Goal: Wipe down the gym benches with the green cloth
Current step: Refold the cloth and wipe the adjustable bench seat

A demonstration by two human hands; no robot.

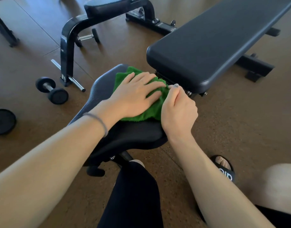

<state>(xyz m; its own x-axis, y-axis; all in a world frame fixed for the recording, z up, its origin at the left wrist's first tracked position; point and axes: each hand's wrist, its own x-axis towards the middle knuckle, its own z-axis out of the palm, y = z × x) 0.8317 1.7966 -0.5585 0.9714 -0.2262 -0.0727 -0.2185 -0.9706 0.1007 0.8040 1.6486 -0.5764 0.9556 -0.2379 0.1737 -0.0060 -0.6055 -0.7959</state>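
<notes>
Pressing my flat, open left hand [138,94] on the crumpled green terry cloth [151,111] atop the black padded seat worktop [135,137], I pinch its edge with my right hand [177,109], smoothing folds before wiping firmly.

the black padded seat surface [98,89] is carrying a bunched green cloth [151,111], which is lying on its far half. the left hand [135,94] is resting flat on the cloth, and the right hand [178,111] is pinching the cloth's right edge. the long black bench surface [215,40] is sitting just beyond. the brown floor [223,120] is bearing two small dumbbells [52,90] and a black weight plate [2,121].
</notes>
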